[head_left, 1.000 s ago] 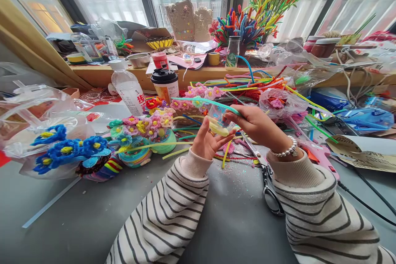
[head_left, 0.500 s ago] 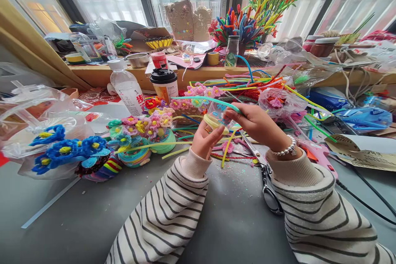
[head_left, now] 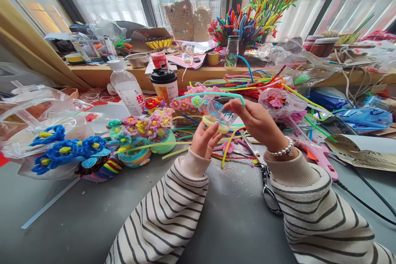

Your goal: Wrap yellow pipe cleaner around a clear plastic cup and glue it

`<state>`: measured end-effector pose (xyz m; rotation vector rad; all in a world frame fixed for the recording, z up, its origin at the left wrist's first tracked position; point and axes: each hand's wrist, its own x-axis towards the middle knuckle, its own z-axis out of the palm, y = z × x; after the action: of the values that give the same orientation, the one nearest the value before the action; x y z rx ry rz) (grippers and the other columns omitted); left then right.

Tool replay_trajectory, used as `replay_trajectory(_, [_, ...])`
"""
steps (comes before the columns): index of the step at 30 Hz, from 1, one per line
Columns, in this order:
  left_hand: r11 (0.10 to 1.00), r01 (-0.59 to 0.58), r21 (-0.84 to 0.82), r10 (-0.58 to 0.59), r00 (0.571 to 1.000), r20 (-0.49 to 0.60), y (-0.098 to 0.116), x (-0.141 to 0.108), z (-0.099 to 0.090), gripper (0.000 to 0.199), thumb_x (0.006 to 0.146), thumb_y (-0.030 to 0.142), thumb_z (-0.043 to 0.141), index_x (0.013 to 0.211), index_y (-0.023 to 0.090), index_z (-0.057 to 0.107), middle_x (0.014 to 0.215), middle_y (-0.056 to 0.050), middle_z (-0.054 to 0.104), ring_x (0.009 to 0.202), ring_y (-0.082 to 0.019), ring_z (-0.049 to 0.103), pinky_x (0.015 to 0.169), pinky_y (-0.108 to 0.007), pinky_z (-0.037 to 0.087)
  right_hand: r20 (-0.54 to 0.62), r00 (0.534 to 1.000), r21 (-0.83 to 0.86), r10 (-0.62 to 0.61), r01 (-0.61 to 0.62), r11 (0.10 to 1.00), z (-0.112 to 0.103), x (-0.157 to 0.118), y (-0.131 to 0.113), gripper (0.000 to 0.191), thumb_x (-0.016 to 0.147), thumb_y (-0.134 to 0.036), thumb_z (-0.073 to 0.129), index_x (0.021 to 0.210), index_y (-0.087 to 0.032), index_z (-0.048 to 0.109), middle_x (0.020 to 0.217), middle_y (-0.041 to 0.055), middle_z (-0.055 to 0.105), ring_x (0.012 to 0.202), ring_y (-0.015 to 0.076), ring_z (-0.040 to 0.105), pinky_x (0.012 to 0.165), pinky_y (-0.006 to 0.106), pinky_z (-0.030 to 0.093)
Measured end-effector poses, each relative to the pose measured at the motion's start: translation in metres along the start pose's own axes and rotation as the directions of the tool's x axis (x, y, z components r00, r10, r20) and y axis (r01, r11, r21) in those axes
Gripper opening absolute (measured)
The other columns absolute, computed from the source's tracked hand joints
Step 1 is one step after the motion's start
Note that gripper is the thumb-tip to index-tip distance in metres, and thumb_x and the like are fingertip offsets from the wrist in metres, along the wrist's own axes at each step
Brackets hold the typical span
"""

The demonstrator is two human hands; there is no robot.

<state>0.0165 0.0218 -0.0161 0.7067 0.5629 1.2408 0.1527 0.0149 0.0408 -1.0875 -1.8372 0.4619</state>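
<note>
Tilted in my left hand [head_left: 202,141] is a small clear plastic cup [head_left: 229,118] with blue lettering; my fingers and thumb grip its end, where pale yellow pipe cleaner [head_left: 221,128] is wound around. My right hand [head_left: 258,120] pinches a turquoise pipe cleaner [head_left: 213,95], which bends at the fingers and runs out to the left above the cup. The right fingertips are close to the cup's lettered side; whether they touch it I cannot tell. Open scissors [head_left: 266,181] lie beside my right wrist. A loose yellow pipe cleaner [head_left: 228,148] rests below the cup.
Blue pipe-cleaner flowers [head_left: 64,149] and wrapped pots [head_left: 136,156] stand at the left. Behind are a water bottle [head_left: 126,88] and a lidded coffee cup [head_left: 165,86]. At right lies a pink glue gun [head_left: 323,159] with its cord. Glitter speckles the grey table [head_left: 235,218].
My right hand has shifted slightly right, uncovering more of the cup's lettering. The turquoise pipe cleaner now bends sharply at the fingers. My left hand stays on the cup.
</note>
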Motion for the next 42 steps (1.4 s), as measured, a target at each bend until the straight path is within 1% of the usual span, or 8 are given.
replay_trajectory(3, [0.998, -0.011, -0.056, 0.01, 1.0, -0.018, 0.001, 0.0, 0.002, 0.041, 0.057, 0.024, 0.072, 0.091, 0.017, 0.05, 0.09, -0.003, 0.061, 0.085, -0.016, 0.062, 0.084, -0.03, 0.045, -0.264, 0.963, 0.166, 0.052, -0.008, 0.986, 0.0, 0.0, -0.003, 0.046, 0.088, -0.047, 0.028, 0.072, -0.018, 0.06, 0.071, 0.0022, 0.055, 0.067, 0.0108, 0.05, 0.064, 0.026, 0.039])
replay_trajectory(5, [0.997, -0.018, -0.078, 0.016, 0.999, -0.028, 0.0, 0.0, 0.002, 0.044, 0.057, 0.023, 0.072, 0.093, 0.017, 0.049, 0.092, -0.004, 0.061, 0.086, -0.017, 0.062, 0.086, -0.032, 0.044, -0.34, 0.935, 0.249, 0.106, -0.02, 0.968, -0.001, -0.001, -0.005, 0.049, 0.087, -0.049, 0.028, 0.063, -0.018, 0.057, 0.058, -0.0008, 0.046, 0.053, 0.0082, 0.043, 0.053, 0.023, 0.035])
replay_trajectory(11, [0.996, -0.032, -0.084, 0.034, 0.999, 0.024, -0.002, 0.0, -0.001, 0.039, 0.058, 0.025, 0.072, 0.09, 0.016, 0.051, 0.089, -0.005, 0.064, 0.088, -0.019, 0.062, 0.091, -0.037, 0.041, -0.09, 0.969, 0.435, 0.228, -0.168, 0.885, -0.004, -0.001, -0.01, 0.037, 0.077, -0.049, 0.05, 0.058, -0.018, 0.048, 0.042, -0.0085, 0.029, 0.035, 0.0031, 0.024, 0.035, 0.021, 0.016])
replay_trajectory(17, [0.993, -0.068, -0.097, 0.071, 0.997, 0.035, 0.0, 0.0, 0.001, 0.048, 0.053, 0.023, 0.076, 0.095, 0.017, 0.053, 0.093, -0.003, 0.064, 0.096, -0.02, 0.06, 0.094, -0.036, 0.037, 0.128, 0.971, 0.36, 0.2, -0.234, 0.903, -0.013, 0.0, -0.008, 0.024, 0.071, -0.038, 0.062, 0.078, -0.015, 0.061, 0.06, -0.0011, 0.058, 0.054, 0.0076, 0.054, 0.049, 0.021, 0.044])
replay_trajectory(30, [0.998, -0.052, -0.021, 0.054, 0.996, 0.077, 0.001, -0.002, 0.001, 0.06, 0.057, 0.028, 0.074, 0.11, 0.022, 0.045, 0.105, -0.006, 0.058, 0.099, -0.023, 0.059, 0.092, -0.038, 0.041, -0.056, 0.989, 0.288, 0.136, -0.114, 0.951, -0.016, -0.003, -0.011, 0.01, 0.074, -0.032, 0.06, 0.074, -0.023, 0.064, 0.065, 0.0001, 0.061, 0.055, 0.011, 0.054, 0.05, 0.027, 0.046])
replay_trajectory(36, [0.936, -0.286, 0.205, 0.309, 0.947, -0.09, -0.007, -0.001, -0.001, 0.071, 0.048, 0.017, 0.078, 0.106, 0.026, 0.039, 0.119, -0.005, 0.046, 0.102, -0.021, 0.055, 0.087, -0.035, 0.045, 0.054, 0.996, 0.273, 0.066, -0.078, 0.959, -0.01, -0.002, -0.009, 0.018, 0.075, -0.035, 0.058, 0.079, -0.018, 0.062, 0.107, 0.0064, 0.057, 0.076, 0.0121, 0.056, 0.063, 0.026, 0.049])
replay_trajectory(39, [0.898, -0.355, 0.261, 0.382, 0.922, -0.058, -0.01, -0.001, -0.002, 0.075, 0.047, 0.013, 0.079, 0.108, 0.026, 0.038, 0.121, -0.006, 0.044, 0.112, -0.022, 0.048, 0.088, -0.031, 0.044, 0.166, 0.984, 0.297, 0.07, -0.118, 0.948, -0.006, -0.002, -0.008, 0.021, 0.076, -0.037, 0.057, 0.08, -0.016, 0.06, 0.09, 0.0055, 0.061, 0.07, 0.0108, 0.056, 0.061, 0.025, 0.048])
replay_trajectory(42, [0.913, -0.354, 0.201, 0.362, 0.932, -0.005, -0.009, -0.001, -0.001, 0.074, 0.047, 0.015, 0.079, 0.109, 0.025, 0.04, 0.118, -0.005, 0.048, 0.112, -0.02, 0.047, 0.092, -0.03, 0.041, 0.132, 0.988, 0.298, 0.08, -0.116, 0.948, -0.006, -0.001, -0.005, 0.023, 0.078, -0.038, 0.054, 0.079, -0.016, 0.057, 0.075, 0.0021, 0.059, 0.064, 0.0096, 0.055, 0.061, 0.025, 0.047])
